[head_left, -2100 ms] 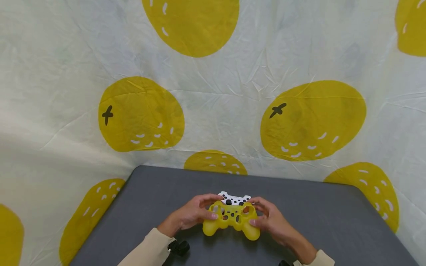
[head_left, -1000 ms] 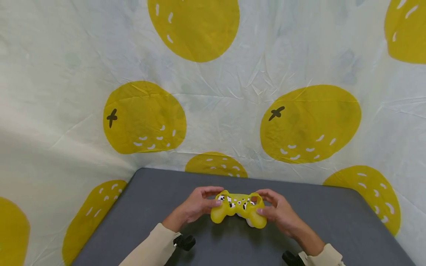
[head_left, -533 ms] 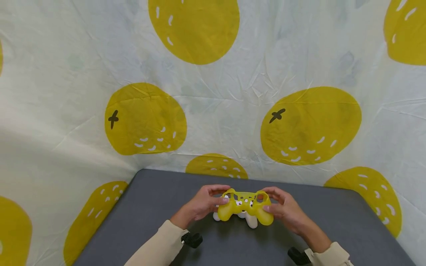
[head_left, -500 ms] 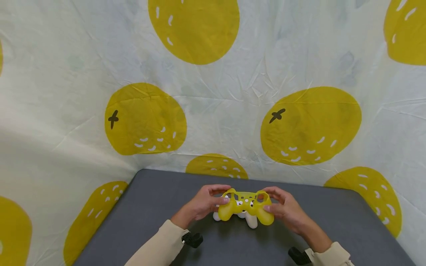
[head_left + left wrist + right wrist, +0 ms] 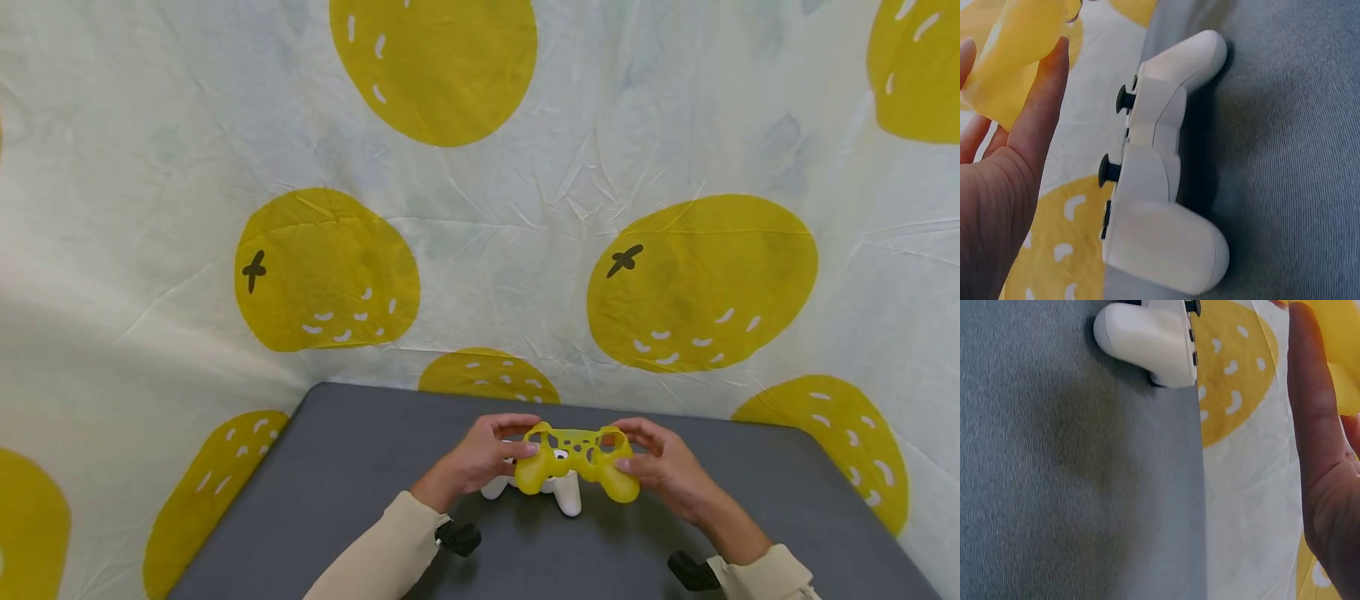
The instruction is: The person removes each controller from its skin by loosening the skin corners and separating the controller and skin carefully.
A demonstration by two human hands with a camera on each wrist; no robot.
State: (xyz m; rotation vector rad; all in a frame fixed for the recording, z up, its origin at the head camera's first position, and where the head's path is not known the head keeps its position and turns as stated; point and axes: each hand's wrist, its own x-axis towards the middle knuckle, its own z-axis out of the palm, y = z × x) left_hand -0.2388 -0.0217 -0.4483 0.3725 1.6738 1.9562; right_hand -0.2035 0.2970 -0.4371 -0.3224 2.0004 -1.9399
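A yellow, see-through silicone controller cover (image 5: pixel 579 462) with cut-out holes is held up between both hands. My left hand (image 5: pixel 487 457) pinches its left end, thumb in front and fingers behind. The right hand (image 5: pixel 670 467) grips the other end in the same way. Below and behind the cover, a white game controller (image 5: pixel 1154 169) with black thumbsticks lies on the table, apart from both hands. In the head view the cover and left hand hide much of the controller (image 5: pixel 567 495); only its handles and a bit of its face show.
The dark grey table (image 5: pixel 390 433) runs back to a hanging white cloth (image 5: pixel 495 275) printed with large yellow fruit. A black wrist camera (image 5: pixel 459 537) sits on the left wrist, and another black camera (image 5: pixel 692 571) on the right.
Both hands have carried the yellow cover first away from me, then to the right. It passed over the white controller, whose handles now show below it on the left. The grip stays the same.
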